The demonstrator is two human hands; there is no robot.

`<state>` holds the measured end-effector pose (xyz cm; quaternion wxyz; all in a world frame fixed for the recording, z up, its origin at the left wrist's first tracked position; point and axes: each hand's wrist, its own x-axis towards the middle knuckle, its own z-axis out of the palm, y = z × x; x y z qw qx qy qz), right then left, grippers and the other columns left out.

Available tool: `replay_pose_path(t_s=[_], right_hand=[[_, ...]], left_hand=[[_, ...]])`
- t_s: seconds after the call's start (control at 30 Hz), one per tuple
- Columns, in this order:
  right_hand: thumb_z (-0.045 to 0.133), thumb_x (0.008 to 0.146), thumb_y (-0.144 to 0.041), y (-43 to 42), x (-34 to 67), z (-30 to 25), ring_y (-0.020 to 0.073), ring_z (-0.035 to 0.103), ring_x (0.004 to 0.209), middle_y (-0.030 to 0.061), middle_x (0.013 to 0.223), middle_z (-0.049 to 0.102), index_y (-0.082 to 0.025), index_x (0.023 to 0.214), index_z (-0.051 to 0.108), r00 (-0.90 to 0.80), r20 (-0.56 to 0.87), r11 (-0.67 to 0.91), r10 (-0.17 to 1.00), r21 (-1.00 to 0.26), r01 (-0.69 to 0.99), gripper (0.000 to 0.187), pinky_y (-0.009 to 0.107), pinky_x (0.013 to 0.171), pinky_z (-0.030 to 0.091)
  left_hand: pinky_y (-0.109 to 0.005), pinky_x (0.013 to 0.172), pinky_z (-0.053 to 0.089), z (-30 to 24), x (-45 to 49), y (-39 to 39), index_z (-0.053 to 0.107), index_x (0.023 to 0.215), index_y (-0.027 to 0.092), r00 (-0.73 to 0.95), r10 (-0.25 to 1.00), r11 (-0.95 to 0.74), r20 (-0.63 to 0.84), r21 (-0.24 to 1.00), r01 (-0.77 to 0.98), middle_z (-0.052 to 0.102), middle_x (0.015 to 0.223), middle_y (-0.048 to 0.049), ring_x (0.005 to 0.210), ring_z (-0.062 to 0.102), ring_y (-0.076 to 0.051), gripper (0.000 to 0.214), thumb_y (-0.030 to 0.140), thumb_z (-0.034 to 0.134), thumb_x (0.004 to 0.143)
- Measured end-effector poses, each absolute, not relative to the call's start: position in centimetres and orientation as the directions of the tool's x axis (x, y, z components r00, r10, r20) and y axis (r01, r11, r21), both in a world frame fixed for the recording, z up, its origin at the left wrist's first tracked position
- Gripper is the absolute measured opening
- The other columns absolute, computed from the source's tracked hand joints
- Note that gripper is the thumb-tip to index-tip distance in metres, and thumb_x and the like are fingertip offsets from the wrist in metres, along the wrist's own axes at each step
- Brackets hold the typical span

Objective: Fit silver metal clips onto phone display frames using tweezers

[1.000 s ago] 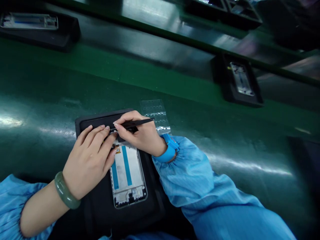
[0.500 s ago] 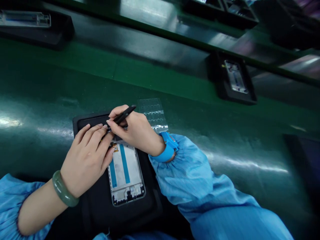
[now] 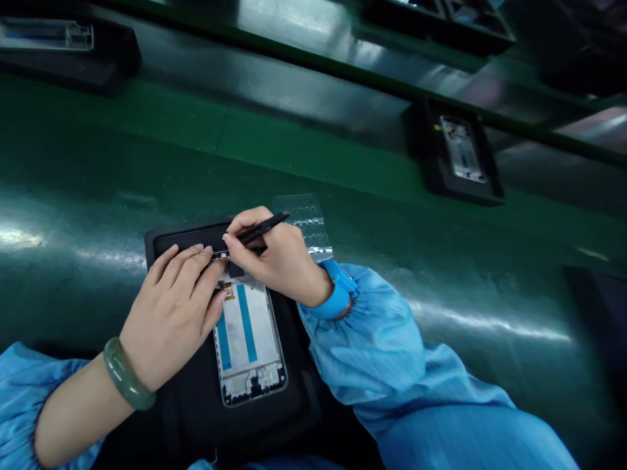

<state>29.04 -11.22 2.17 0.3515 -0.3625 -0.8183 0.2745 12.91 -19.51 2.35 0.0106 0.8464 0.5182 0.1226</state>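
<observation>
A phone frame with two blue strips lies in a black tray on the green belt. My left hand rests flat on the frame's upper left, fingers stretched out and together, tips pressing near the top edge. My right hand is closed in a pinch on black tweezers, whose tip meets the frame's top edge just by my left fingertips. A green bangle sits on my left wrist and a blue band on my right.
A clear sheet of small parts lies behind my right hand. Another black tray with a phone frame sits on the far belt at right, and a further one at the top left. A dark rail crosses the back.
The tweezers' rear end has swung lower and rightward again after tilting up half a second ago. My right hand shifted slightly right. The left hand has stayed put.
</observation>
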Motion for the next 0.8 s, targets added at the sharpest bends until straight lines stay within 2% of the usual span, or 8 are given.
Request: replay_pose_path(t_s=[0.13,0.2,0.33,0.43,0.5,0.63,0.7,0.8], right_hand=[[0.046,0.085,-0.013,-11.6,28.5,2.2,0.0140,0.059,0.077,0.0034,0.082,0.062,-0.017,0.084,0.053,-0.629,0.446,0.755,0.637,-0.528,0.389,0.008,0.025,0.070,0.047],[0.045,0.086,-0.013,-11.5,28.6,2.3,0.0141,0.058,0.077,0.0032,0.081,0.062,-0.017,0.084,0.054,-0.662,0.444,0.777,0.603,-0.515,0.362,0.009,0.026,0.071,0.047],[0.049,0.090,-0.027,-10.4,29.8,3.0,0.0115,0.058,0.070,0.0010,0.080,0.060,-0.018,0.086,0.052,-0.443,0.455,0.620,0.773,-0.693,0.369,0.010,0.024,0.067,0.047],[0.040,0.093,-0.028,-9.0,31.3,3.4,0.0155,0.058,0.083,0.0049,0.089,0.061,-0.017,0.091,0.054,-0.346,0.467,0.582,0.813,-0.661,0.473,0.017,0.030,0.077,0.046],[0.042,0.092,-0.029,-8.3,32.0,3.3,0.0188,0.057,0.093,0.0070,0.098,0.061,-0.017,0.098,0.057,-0.457,0.384,0.596,0.802,-0.551,0.584,0.020,0.032,0.081,0.044],[0.049,0.090,-0.037,-7.6,32.2,2.3,0.0194,0.060,0.093,0.0063,0.103,0.063,-0.018,0.106,0.062,-0.616,0.104,0.597,0.781,-0.417,0.686,0.028,0.029,0.076,0.044],[0.048,0.090,-0.037,-7.4,31.9,2.0,0.0188,0.062,0.089,0.0045,0.099,0.067,-0.019,0.103,0.064,-0.612,0.054,0.578,0.789,-0.404,0.709,0.028,0.027,0.073,0.044],[0.049,0.089,-0.036,-6.7,31.7,1.7,0.0193,0.064,0.085,0.0032,0.093,0.070,-0.020,0.098,0.066,-0.580,0.054,0.553,0.813,-0.385,0.739,0.025,0.027,0.069,0.042]], left_hand=[[-0.048,0.101,0.038,2.3,12.9,-19.5,0.056,0.113,0.008,0.443,0.872,-0.472,0.208,0.121,0.873,0.057,0.115,-0.0163,0.114,0.050,-0.029,0.035,0.027,0.050,0.085],[-0.048,0.101,0.038,2.3,12.8,-19.5,0.056,0.113,0.009,0.443,0.872,-0.471,0.207,0.114,0.875,0.057,0.115,-0.0159,0.113,0.050,-0.029,0.034,0.027,0.049,0.085],[-0.048,0.101,0.038,2.3,12.8,-19.5,0.054,0.118,0.013,0.436,0.879,-0.464,0.194,0.128,0.877,0.056,0.117,-0.0136,0.113,0.050,-0.028,0.035,0.025,0.049,0.085],[-0.048,0.100,0.038,2.2,12.7,-19.5,0.054,0.120,0.015,0.440,0.876,-0.468,0.197,0.126,0.875,0.056,0.118,-0.0131,0.113,0.050,-0.028,0.036,0.025,0.049,0.085],[-0.048,0.100,0.039,2.1,12.6,-19.5,0.054,0.119,0.015,0.439,0.875,-0.468,0.205,0.120,0.876,0.056,0.117,-0.0129,0.112,0.050,-0.028,0.036,0.025,0.050,0.085],[-0.048,0.098,0.041,1.7,12.2,-19.0,0.057,0.114,0.019,0.452,0.862,-0.488,0.230,0.129,0.864,0.056,0.110,-0.0104,0.107,0.052,-0.026,0.030,0.025,0.051,0.085],[-0.048,0.099,0.041,1.6,11.7,-18.6,0.058,0.111,0.022,0.477,0.847,-0.518,0.233,0.162,0.840,0.056,0.107,-0.0091,0.106,0.052,-0.025,0.027,0.026,0.051,0.085],[-0.047,0.101,0.039,2.2,10.5,-18.1,0.053,0.119,0.020,0.407,0.852,-0.498,0.330,0.268,0.825,0.051,0.119,-0.0116,0.115,0.047,-0.026,0.034,0.024,0.050,0.086]])
